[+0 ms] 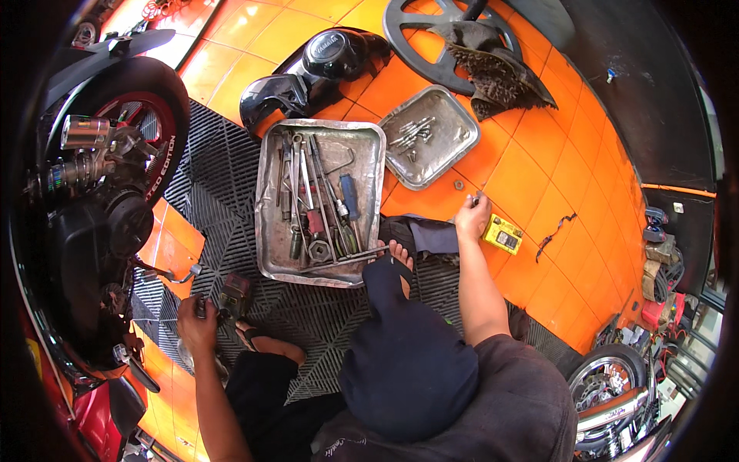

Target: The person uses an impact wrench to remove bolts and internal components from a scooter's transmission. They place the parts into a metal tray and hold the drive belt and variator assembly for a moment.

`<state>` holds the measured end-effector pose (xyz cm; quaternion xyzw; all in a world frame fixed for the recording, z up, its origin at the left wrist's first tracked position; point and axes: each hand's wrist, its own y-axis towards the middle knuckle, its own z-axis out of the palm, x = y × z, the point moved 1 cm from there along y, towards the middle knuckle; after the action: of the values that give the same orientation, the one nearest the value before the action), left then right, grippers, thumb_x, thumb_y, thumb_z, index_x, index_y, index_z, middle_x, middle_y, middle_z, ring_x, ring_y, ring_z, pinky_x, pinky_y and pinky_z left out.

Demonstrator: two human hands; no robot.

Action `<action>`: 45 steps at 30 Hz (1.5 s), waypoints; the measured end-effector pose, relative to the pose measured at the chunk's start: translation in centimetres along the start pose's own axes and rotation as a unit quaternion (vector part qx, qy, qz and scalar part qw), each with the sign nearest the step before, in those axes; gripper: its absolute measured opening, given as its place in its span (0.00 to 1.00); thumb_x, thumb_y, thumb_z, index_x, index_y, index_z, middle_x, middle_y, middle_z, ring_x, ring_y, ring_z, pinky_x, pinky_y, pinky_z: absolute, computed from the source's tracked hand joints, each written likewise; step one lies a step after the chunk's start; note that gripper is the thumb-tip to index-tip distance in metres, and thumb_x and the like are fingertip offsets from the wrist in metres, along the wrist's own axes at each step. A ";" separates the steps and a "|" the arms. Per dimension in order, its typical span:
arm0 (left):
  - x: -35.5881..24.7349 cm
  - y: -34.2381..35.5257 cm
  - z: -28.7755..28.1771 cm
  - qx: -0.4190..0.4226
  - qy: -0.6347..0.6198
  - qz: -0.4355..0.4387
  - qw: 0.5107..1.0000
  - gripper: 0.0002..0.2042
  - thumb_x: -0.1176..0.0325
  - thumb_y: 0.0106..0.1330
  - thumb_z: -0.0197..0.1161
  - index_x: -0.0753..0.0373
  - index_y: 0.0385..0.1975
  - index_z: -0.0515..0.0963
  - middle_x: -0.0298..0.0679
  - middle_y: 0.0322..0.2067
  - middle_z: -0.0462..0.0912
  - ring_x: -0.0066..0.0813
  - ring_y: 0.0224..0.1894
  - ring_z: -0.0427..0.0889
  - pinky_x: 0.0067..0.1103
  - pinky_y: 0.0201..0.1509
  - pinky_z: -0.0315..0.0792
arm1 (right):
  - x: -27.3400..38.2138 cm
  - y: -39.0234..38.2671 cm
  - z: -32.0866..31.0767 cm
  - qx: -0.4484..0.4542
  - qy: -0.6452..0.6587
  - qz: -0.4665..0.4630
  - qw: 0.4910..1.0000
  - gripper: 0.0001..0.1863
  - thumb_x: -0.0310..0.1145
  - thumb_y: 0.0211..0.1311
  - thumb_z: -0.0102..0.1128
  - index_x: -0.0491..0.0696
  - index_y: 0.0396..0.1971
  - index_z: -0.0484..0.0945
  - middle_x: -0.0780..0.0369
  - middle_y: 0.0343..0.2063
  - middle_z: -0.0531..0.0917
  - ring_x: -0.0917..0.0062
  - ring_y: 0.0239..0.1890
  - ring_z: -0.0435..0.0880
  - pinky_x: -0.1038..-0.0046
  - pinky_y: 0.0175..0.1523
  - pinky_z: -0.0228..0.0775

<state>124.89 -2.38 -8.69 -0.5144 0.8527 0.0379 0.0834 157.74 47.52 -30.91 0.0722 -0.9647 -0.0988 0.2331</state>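
- Right of the tool tray (359, 151), your right hand (470, 221) has its fingers closed on a small dark item (475, 200), mostly hidden.
- Left of the tool tray, on its near side, your left hand (198, 326) has its fingers curled around a dark grip (202, 309).
- Beside that hand, toward the tool tray, note the dark block (235, 292); whether it joins the grip, you cannot tell.
- Inside the tool tray, you have wrenches (297, 185) and a blue handle (349, 195).
- Right of the tool tray, a yellow box (502, 234) lies just beside your right hand; a nut (459, 185) lies farther from you.
- At the tool tray's far right corner, the small tray (450, 146) holds bolts (414, 132).
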 end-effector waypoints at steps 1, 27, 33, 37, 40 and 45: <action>-0.3 0.0 -0.1 0.010 -0.001 -0.012 1.000 0.12 0.66 0.57 0.63 0.66 0.36 0.79 0.47 0.33 0.80 0.47 0.38 0.79 0.34 0.44 0.72 | 0.5 0.2 -0.2 0.026 -0.023 -0.004 0.999 0.17 0.33 0.63 0.52 0.42 0.50 0.72 0.49 0.49 0.76 0.54 0.44 0.79 0.56 0.48 0.72; 0.4 -1.3 -1.7 0.010 0.010 -0.071 0.997 0.16 0.55 0.53 0.63 0.61 0.33 0.81 0.40 0.34 0.80 0.42 0.42 0.80 0.33 0.45 0.75 | 9.1 2.2 -3.5 0.274 -0.294 -0.036 0.915 0.34 0.50 0.59 0.58 0.52 0.64 0.64 0.52 0.61 0.68 0.53 0.62 0.67 0.51 0.61 0.63; 1.0 -0.1 -1.7 0.041 -0.120 -0.112 0.986 0.21 0.49 0.58 0.62 0.61 0.41 0.80 0.41 0.37 0.81 0.40 0.42 0.80 0.32 0.47 0.74 | 3.5 1.0 -2.2 0.270 -0.324 -0.198 0.885 0.25 0.45 0.62 0.56 0.49 0.56 0.73 0.54 0.53 0.76 0.59 0.59 0.71 0.53 0.63 0.60; 4.1 1.7 -2.5 0.023 -0.297 -0.250 0.921 0.34 0.45 0.58 0.64 0.69 0.55 0.72 0.49 0.48 0.79 0.39 0.49 0.80 0.28 0.53 0.73 | 13.4 0.9 -7.4 0.322 -0.234 -0.074 0.914 0.24 0.42 0.61 0.58 0.43 0.52 0.75 0.51 0.48 0.80 0.57 0.53 0.77 0.56 0.60 0.63; 5.7 6.2 -4.0 -0.165 -0.215 -0.152 0.951 0.39 0.46 0.56 0.67 0.67 0.61 0.65 0.51 0.57 0.73 0.40 0.55 0.76 0.31 0.55 0.72 | 23.8 2.5 -8.0 0.408 0.159 -0.225 0.871 0.24 0.37 0.61 0.60 0.38 0.53 0.74 0.50 0.43 0.82 0.64 0.44 0.81 0.68 0.51 0.70; 6.5 11.4 -6.7 -0.128 -0.146 -0.211 0.958 0.53 0.49 0.47 0.74 0.64 0.68 0.47 0.58 0.63 0.61 0.53 0.62 0.67 0.36 0.61 0.68 | 48.4 -9.9 -11.3 0.739 0.220 -0.208 0.602 0.36 0.51 0.64 0.56 0.46 0.65 0.62 0.52 0.53 0.76 0.66 0.49 0.79 0.67 0.50 0.72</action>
<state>111.18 -3.71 -3.55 -0.6781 0.6911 0.2029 0.1467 121.29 27.13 -2.18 0.4379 -0.5878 0.6206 0.2784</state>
